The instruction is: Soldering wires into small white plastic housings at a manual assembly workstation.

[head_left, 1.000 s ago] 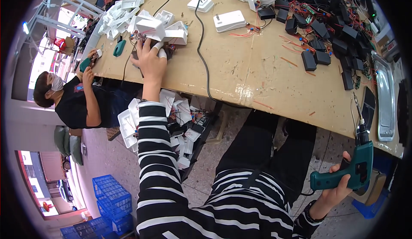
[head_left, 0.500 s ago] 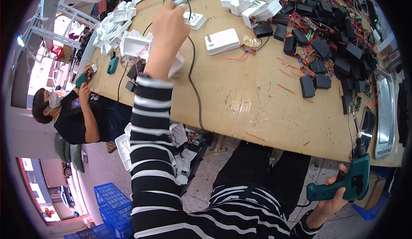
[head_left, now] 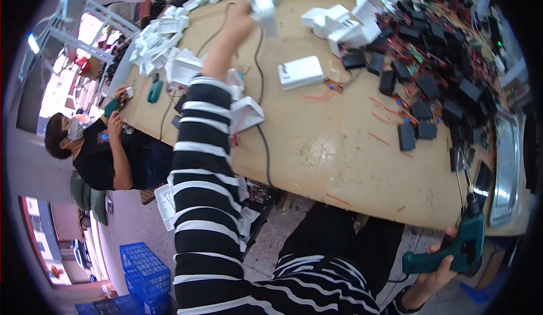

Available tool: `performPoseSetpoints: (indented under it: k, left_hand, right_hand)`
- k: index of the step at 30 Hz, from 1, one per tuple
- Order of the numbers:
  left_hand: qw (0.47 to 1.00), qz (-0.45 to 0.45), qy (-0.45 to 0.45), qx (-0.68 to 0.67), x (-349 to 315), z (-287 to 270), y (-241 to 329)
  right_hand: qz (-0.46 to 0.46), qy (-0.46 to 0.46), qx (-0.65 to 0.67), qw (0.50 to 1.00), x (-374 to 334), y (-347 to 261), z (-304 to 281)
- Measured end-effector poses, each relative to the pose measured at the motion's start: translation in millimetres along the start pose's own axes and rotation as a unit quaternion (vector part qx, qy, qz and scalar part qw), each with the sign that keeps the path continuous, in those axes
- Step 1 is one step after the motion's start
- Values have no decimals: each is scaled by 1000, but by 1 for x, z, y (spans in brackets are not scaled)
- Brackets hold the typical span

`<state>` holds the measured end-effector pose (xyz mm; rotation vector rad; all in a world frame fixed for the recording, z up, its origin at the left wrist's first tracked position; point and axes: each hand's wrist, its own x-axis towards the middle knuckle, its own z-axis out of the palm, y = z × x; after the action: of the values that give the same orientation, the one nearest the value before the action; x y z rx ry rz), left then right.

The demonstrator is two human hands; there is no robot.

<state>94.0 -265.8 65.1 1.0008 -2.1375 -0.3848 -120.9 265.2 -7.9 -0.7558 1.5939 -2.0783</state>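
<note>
At the far side of the table my left hand [head_left: 237, 26] is closed on a white plastic housing [head_left: 266, 14], both smeared by motion. My right hand [head_left: 438, 267] grips a green soldering gun [head_left: 466, 247] at the table's front right edge, its tip pointing away from me. Between the two hands lies a white box-shaped casing [head_left: 301, 73], with a small circuit board [head_left: 336, 86] and red wires beside it. Below my left sleeve an open white shell [head_left: 247, 114] rests near a black cable [head_left: 261, 136].
Black boxes with red wires and circuit boards [head_left: 427, 86] are heaped at the right, next to a metal tray [head_left: 505, 173]. White shells [head_left: 158, 40] pile up at the left and far side. A masked co-worker [head_left: 102, 151] sits left. Blue crates [head_left: 144, 267] stand on the floor.
My left hand has moved slightly right and away and now carries a white housing lifted off the table. The view has shifted a little. My right hand still holds the soldering gun.
</note>
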Motion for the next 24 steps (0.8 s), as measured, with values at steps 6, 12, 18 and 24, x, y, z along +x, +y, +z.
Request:
performPoseSetpoints:
  k: [6,12,18,24]
  left_hand:
    - [735,-128,-192,-637,-51,-13,92]
    - [839,-4,-434,-327,-138,54,164]
    - [784,206,-551,-200,-165,102,213]
    - [810,218,-504,-206,-162,121,210]
  right_hand:
    - [0,7,58,998,-3,-2,-2]
    - [-4,22,44,999,-17,-8,-8]
    - [-14,32,43,998,-30,-16,-12]
    - [-19,32,45,998,-37,-17,-14]
